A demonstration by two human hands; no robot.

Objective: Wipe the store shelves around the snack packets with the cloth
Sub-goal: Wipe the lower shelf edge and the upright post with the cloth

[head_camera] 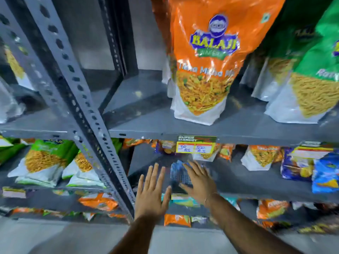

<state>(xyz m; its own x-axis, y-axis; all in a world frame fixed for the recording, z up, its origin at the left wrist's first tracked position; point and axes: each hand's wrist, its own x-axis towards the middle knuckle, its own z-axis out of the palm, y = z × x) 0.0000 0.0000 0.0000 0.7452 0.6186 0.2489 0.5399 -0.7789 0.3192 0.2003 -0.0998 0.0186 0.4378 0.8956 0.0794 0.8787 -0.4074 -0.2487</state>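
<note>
A blue checked cloth (178, 174) lies flat on the grey middle shelf (247, 182). My right hand (199, 181) presses on the cloth with fingers spread, covering its right part. My left hand (152, 191) hovers open just left of the cloth, fingers apart, holding nothing. On the upper shelf (146, 114) stands a tall orange snack packet (203, 57), with green packets (311, 79) to its right. Small orange and blue packets (297, 165) sit on the middle shelf to the right of my hands.
A perforated grey upright (86, 114) runs diagonally left of my hands. A yellow price tag (195, 146) hangs from the upper shelf's edge above the cloth. Green packets (45, 160) fill the left bay, and orange packets (99, 201) lie on lower shelves.
</note>
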